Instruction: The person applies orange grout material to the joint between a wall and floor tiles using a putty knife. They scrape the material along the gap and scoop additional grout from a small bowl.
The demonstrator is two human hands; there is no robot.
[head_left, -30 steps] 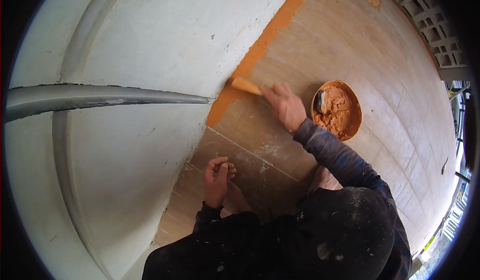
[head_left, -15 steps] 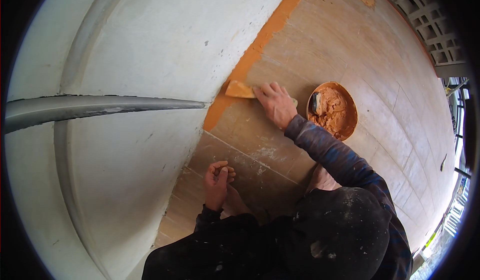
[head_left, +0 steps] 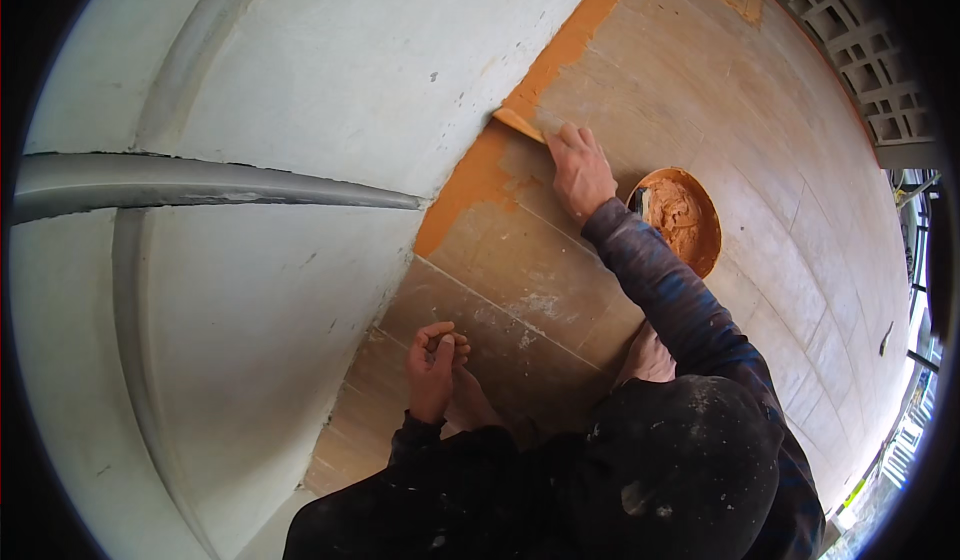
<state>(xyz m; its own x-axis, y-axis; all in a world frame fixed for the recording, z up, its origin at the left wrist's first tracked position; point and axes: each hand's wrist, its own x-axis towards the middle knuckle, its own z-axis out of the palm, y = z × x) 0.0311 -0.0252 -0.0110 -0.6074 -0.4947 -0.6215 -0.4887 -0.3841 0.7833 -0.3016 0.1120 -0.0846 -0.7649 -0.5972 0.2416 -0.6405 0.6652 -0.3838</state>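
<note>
Gripped in my right hand is a putty knife coated with orange paste. Its blade meets the corner where the wall and floor join, over a strip of orange paste spread along that edge. Beside my right wrist stands a round tub of the same paste. A dark-and-pale object, perhaps another tool, leans inside the tub's near-left rim. My left hand hovers low near my knees, fingers curled in against the thumb, with nothing visible in it.
A white wall rises on the left, crossed by a grey band. Wood-look floor tiles spread to the right. White openwork blocks line the far right. My bare foot rests on the tiles.
My right hand with the putty knife has moved farther up along the wall edge, and the blade has turned. The left hand stays nearly still. The view has shifted slightly.
</note>
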